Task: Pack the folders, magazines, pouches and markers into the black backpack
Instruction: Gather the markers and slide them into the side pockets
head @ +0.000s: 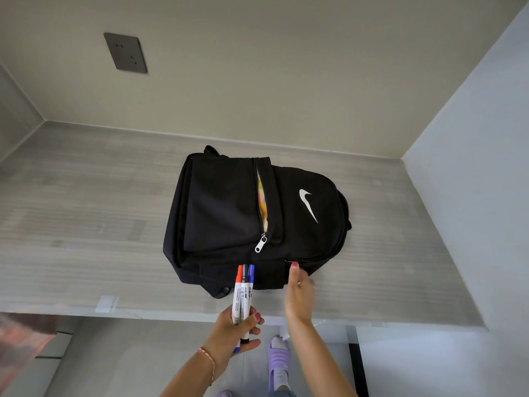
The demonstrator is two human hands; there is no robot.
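The black backpack (pixel 229 213) lies flat on the grey table, its white logo facing up. Its front pocket zip (pixel 261 244) is partly undone, and something yellow and orange (pixel 262 196) shows through the gap. My left hand (pixel 234 333) holds three markers (pixel 243 293) bunched together, with red, black and blue caps pointing at the bag's near edge. My right hand (pixel 299 293) rests against the bag's near side, fingertips at a small zip pull (pixel 294 264) of the main compartment. Whether the fingers pinch the pull is unclear.
The grey table (pixel 86 224) fills a recess with walls behind, left and right. A dark wall socket (pixel 126 53) sits on the back wall. A strip of clear tape (pixel 106 303) lies near the table's front edge. Below are the floor and my purple sandal (pixel 279 359).
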